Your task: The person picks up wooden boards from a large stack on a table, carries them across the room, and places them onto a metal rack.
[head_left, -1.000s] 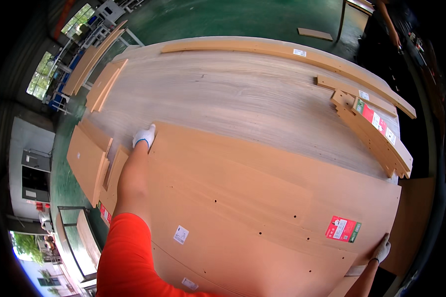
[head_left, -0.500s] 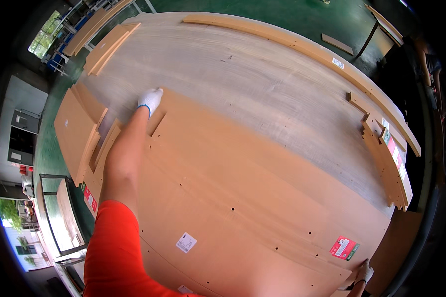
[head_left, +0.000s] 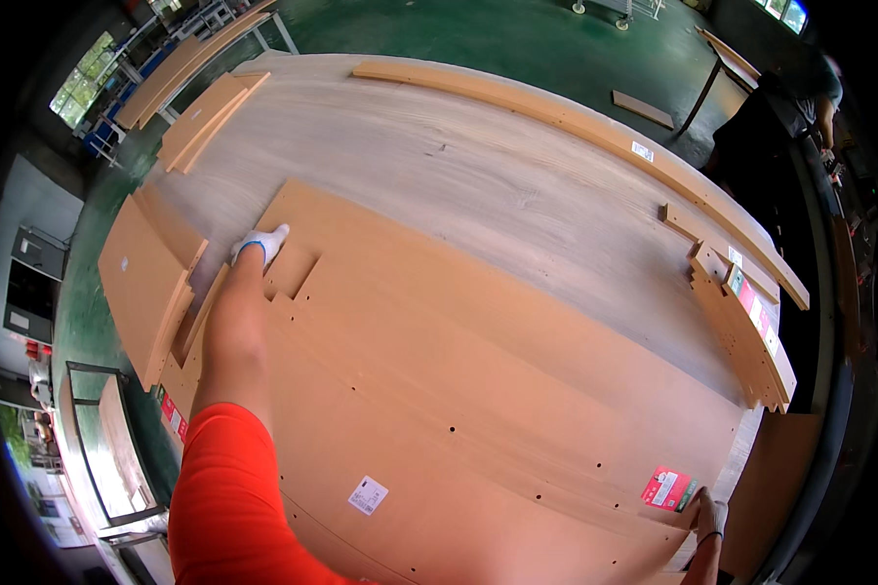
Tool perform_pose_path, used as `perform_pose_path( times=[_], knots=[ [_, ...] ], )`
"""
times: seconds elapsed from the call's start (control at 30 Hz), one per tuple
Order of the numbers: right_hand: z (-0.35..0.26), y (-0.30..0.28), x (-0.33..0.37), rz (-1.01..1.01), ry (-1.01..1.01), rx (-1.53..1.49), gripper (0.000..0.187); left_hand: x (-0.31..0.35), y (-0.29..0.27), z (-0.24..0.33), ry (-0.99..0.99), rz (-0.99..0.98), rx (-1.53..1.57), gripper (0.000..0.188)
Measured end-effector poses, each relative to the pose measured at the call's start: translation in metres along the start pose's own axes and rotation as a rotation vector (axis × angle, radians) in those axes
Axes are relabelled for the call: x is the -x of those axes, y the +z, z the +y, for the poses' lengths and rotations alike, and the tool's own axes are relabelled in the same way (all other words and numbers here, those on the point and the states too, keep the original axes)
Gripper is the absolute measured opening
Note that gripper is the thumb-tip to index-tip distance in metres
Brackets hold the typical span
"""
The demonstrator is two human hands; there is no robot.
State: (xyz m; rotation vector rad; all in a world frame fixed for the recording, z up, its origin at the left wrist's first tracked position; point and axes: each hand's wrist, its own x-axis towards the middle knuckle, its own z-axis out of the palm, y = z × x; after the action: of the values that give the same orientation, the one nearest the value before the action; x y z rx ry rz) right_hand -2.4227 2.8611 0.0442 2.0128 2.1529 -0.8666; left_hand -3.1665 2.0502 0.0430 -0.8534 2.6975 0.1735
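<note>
A large brown board [head_left: 410, 341] with small drilled holes lies across the grey wood-grain worktop [head_left: 439, 151]. Near its far left corner is a stepped cutout. My left hand [head_left: 263, 244], in a white knit glove with a blue cuff, grips the board's left edge below that corner. My right hand [head_left: 712, 512], also gloved, has its thumb on top at the near right edge and its other fingers mostly hidden. Close to that hand is a pink and green label [head_left: 668, 487]. A white label [head_left: 368, 495] sits nearer the middle.
Stacked brown panels [head_left: 146, 283] line the left side, with smaller ones [head_left: 210, 122] beyond. A long rail [head_left: 556, 109] runs along the far edge. Notched strips [head_left: 746, 331] lie at the right. A person [head_left: 824, 97] in dark clothing stands at the far right.
My left hand has slid from the board's far corner toward me along its left edge. The board has shifted slightly, baring a grey strip at its right end. The whole view has also moved.
</note>
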Motion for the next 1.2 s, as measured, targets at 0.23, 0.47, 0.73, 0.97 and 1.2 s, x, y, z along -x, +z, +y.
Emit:
perform_pose_path(
  times=[0.23, 0.47, 0.73, 0.97, 1.2],
  knots=[
    [-0.030, 0.021, 0.014, 0.028, -0.089, 0.078, 0.057, -0.022, -0.012, -0.008, 0.230, -0.200, 0.299, 0.097],
    [-0.066, 0.038, 0.036, -0.120, -0.024, -0.190, 0.056, -0.055, -0.016, 0.002, 0.291, -0.003, 0.190, 0.096],
    [-0.081, 0.033, -0.023, -0.183, 0.060, 0.024, 0.082, -0.069, -0.066, -0.111, 0.164, -0.234, -0.101, 0.077],
    [-0.075, 0.063, -0.048, 0.042, -0.127, 0.050, 0.085, -0.103, -0.019, -0.182, -0.186, -0.703, 0.587, 0.063],
    [-0.094, 0.072, -0.030, 0.040, -0.149, -0.086, 0.081, -0.103, -0.030, -0.156, -0.002, -0.324, 0.413, 0.058]
  ],
)
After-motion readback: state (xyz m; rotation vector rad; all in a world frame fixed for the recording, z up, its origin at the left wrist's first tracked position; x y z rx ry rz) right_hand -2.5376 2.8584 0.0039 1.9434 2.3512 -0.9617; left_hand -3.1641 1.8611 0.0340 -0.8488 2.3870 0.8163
